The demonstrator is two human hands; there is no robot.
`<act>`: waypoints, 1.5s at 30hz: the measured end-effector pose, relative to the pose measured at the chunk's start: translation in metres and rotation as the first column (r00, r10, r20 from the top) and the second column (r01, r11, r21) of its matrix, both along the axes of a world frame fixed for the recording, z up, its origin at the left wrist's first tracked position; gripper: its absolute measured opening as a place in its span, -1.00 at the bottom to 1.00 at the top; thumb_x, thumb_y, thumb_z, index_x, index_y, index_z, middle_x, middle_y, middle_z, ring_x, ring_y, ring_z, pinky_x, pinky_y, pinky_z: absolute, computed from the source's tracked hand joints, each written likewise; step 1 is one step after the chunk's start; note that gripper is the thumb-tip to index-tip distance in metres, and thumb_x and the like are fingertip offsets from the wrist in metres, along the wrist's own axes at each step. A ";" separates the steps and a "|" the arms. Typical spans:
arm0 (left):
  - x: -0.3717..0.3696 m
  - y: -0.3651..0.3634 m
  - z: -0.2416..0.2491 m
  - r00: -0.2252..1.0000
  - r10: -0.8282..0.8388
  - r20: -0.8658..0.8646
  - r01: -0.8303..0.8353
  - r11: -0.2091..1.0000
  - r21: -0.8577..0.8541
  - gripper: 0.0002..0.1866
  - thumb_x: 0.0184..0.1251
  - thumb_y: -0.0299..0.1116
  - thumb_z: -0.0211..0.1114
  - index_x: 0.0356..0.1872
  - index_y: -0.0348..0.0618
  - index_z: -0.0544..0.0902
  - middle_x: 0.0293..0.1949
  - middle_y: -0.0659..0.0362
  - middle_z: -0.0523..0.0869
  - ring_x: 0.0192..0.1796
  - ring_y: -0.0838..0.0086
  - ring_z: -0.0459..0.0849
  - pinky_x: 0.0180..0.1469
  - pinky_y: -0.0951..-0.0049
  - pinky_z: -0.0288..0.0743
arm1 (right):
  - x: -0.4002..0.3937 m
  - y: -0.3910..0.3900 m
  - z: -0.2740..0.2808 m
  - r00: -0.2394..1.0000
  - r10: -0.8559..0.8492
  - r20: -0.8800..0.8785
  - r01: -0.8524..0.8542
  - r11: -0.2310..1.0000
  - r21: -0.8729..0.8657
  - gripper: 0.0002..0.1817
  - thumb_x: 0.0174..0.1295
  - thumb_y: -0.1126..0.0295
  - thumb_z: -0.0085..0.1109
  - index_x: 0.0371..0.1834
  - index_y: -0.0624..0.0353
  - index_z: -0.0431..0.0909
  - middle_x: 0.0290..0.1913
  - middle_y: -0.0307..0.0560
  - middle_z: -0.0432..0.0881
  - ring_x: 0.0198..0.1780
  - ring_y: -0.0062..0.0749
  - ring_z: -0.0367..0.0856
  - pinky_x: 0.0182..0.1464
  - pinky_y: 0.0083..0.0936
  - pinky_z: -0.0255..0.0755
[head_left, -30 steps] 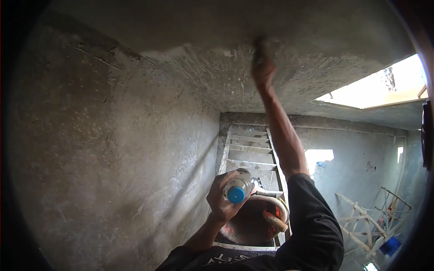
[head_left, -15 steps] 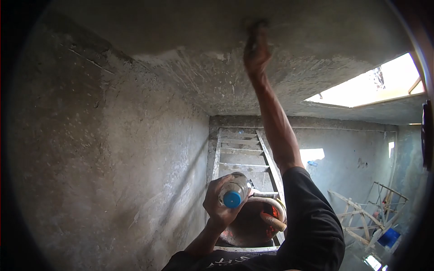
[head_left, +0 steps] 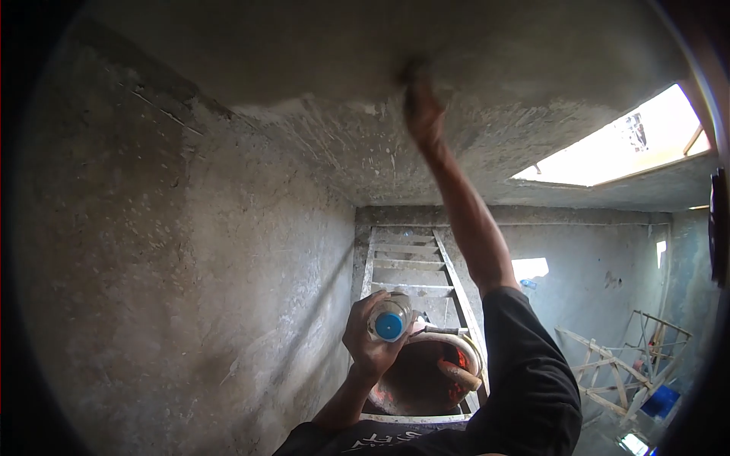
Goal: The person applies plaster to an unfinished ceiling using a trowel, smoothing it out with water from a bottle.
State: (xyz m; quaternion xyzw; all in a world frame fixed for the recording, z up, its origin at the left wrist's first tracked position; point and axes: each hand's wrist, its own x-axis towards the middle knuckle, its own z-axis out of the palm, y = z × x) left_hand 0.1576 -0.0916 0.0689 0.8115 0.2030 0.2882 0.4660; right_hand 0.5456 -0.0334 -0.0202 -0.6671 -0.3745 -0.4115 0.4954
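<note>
My left hand is wrapped round a clear plastic bottle whose blue cap faces me. Overhead, my right hand is raised to the ceiling, closed round a dark object blurred by motion; its kind I cannot make out. Around it the ceiling is smooth and dark, with a rougher, streaked strip just below. Under the bottle sits a round bucket with a reddish, stained inside. A tool with a thick wooden handle rests at its rim, and a second dark handle lies behind.
A ladder stands behind the bucket, below me. Close on the left runs a rough plastered wall. A bright opening shows at the upper right. Down on the right are a wooden frame and a blue container.
My right hand has moved slightly down and left along the ceiling with the dark object. The bottle in my left hand is tipped a little more toward me. The view has shifted slightly.
</note>
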 end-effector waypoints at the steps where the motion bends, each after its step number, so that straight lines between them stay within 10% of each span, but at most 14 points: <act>1: -0.001 0.000 -0.003 1.000 0.019 -0.005 -0.019 1.000 0.017 -0.45 -0.10 -0.41 0.66 -0.04 -0.30 0.61 -0.15 0.03 0.70 -0.15 0.25 0.72 -0.03 0.32 0.60 | -0.017 0.000 -0.025 0.992 0.040 -0.116 -0.062 0.979 -0.192 -0.68 0.18 0.71 -0.03 -0.02 0.25 0.54 -0.04 0.30 0.62 -0.01 0.24 0.62 -0.01 -0.08 0.54; 3: -0.004 0.005 -0.002 0.999 0.039 0.006 -0.039 0.998 0.045 -0.45 -0.08 -0.40 0.65 -0.04 -0.30 0.61 -0.14 0.04 0.70 -0.15 0.26 0.71 -0.02 0.32 0.59 | -0.081 -0.015 -0.033 0.783 0.237 -0.575 -0.370 0.921 -0.123 -0.68 0.30 0.59 0.00 0.05 0.04 0.60 0.04 0.10 0.67 0.08 0.06 0.63 0.05 -0.18 0.52; 5: -0.005 0.009 0.003 0.999 0.045 -0.016 -0.042 0.993 0.113 -0.43 -0.04 -0.40 0.63 0.04 -0.26 0.58 -0.14 -0.03 0.70 -0.12 0.14 0.73 -0.05 0.28 0.62 | -0.131 -0.039 -0.039 0.674 0.014 -0.739 -0.202 0.965 -0.166 -0.75 0.38 0.44 0.07 0.06 0.07 0.64 -0.01 0.05 0.71 0.05 -0.11 0.70 0.04 -0.37 0.55; 7: -0.008 0.013 0.004 0.999 0.054 0.006 -0.054 0.994 0.093 -0.43 -0.03 -0.39 0.63 0.04 -0.26 0.58 -0.13 -0.03 0.69 -0.11 0.13 0.72 -0.03 0.27 0.61 | -0.154 -0.083 -0.048 0.157 0.197 -0.968 -0.390 0.913 0.123 -0.72 0.40 0.43 0.10 0.13 0.23 0.59 0.03 0.03 0.71 0.01 -0.23 0.72 0.05 -0.41 0.59; 9: -0.010 0.016 -0.005 0.999 0.037 0.032 -0.038 0.998 0.049 -0.40 0.00 -0.36 0.61 0.08 -0.25 0.53 -0.11 -0.04 0.67 -0.06 0.09 0.70 0.02 0.22 0.57 | -0.183 -0.129 -0.043 -0.106 0.517 -0.850 -0.179 0.830 0.527 -0.69 0.41 0.41 0.12 0.15 0.29 0.53 -0.01 0.00 0.68 -0.08 -0.35 0.72 0.01 -0.43 0.64; 11: -0.009 0.018 0.001 0.999 -0.012 0.053 0.008 0.997 0.073 -0.38 0.01 -0.34 0.61 0.10 -0.24 0.50 -0.10 -0.05 0.66 -0.06 0.07 0.69 0.02 0.20 0.57 | -0.205 -0.180 -0.016 -0.362 0.442 -0.821 -0.046 0.871 0.490 -0.64 0.38 0.41 0.16 0.18 0.31 0.48 -0.02 0.00 0.65 -0.10 -0.33 0.72 -0.04 -0.43 0.67; 23: -0.019 0.002 0.089 0.792 -0.441 -0.421 0.550 0.816 0.180 -0.35 -0.04 -0.27 0.53 0.11 -0.19 0.45 -0.10 -0.16 0.68 -0.01 -0.07 0.68 0.01 0.09 0.58 | -0.324 -0.277 0.070 -0.156 0.457 -0.876 0.052 0.889 0.455 -0.47 0.28 0.46 0.27 0.26 0.47 0.37 0.05 0.15 0.63 -0.04 -0.26 0.69 -0.05 -0.42 0.62; 34: -0.012 -0.017 0.107 0.439 -0.210 -0.874 0.796 0.542 0.270 -0.43 -0.08 -0.28 0.50 0.00 -0.20 0.50 -0.15 -0.18 0.72 0.01 -0.07 0.69 0.02 0.04 0.57 | -0.350 -0.259 0.075 -0.013 0.507 -0.862 -0.117 0.855 0.505 -0.58 0.24 0.51 0.31 0.15 0.46 0.52 -0.02 0.01 0.70 -0.07 -0.45 0.67 0.03 -0.59 0.52; 45: -0.004 -0.037 0.091 0.531 -0.092 -0.842 0.821 0.303 0.484 -0.70 0.07 -0.41 0.40 -0.16 -0.14 0.55 -0.29 -0.03 0.75 -0.12 0.10 0.77 -0.15 0.15 0.63 | -0.355 -0.250 0.049 -0.122 0.576 -0.808 -0.007 0.814 0.581 -0.71 0.28 0.43 0.29 -0.01 0.42 0.63 -0.15 -0.01 0.74 -0.24 -0.43 0.74 -0.14 -0.54 0.63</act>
